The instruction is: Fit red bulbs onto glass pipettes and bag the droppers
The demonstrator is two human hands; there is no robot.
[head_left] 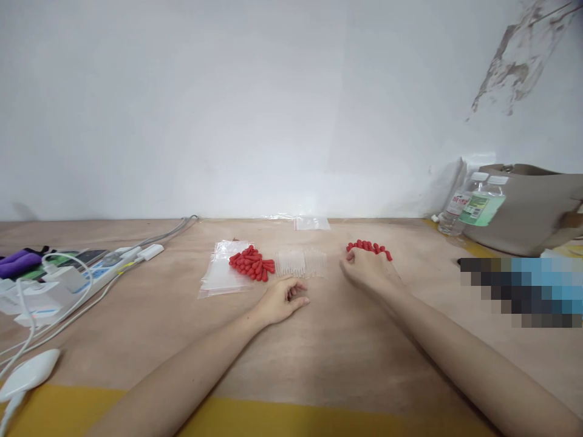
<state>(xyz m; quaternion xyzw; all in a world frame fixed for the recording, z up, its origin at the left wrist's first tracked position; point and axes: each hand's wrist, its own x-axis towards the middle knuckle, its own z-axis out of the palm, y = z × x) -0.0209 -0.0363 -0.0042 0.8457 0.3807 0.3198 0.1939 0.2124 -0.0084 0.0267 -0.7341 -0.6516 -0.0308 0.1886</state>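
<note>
Left hand: The left hand (283, 301) was held low over the tabletop (310, 370), its fingers loosely curled and its thumb set apart, so that a modest gap was shown between them.
Right hand: The right hand (365, 266) was placed at the near edge of a row of small red rounded pieces (368, 245); its fingertips were hidden, and whether anything was gripped could not be told.
Left pile: A heap of small red elongated pieces (252, 264) was gathered to the far left of the left hand, partly spread over flat clear plastic bags (218, 276).
Middle: Thin clear plastic sticks (291, 264) were laid side by side between the two red groups, just beyond the left hand.
Far edge: A small clear plastic bag (312, 223) was laid flat near the white wall (273, 109).
Left side: A white power strip (107, 270) was surrounded by white cables and plugs.
Right side: Two clear plastic bottles with white caps (487, 203) were stood before a grey-beige bag (537, 209).
</note>
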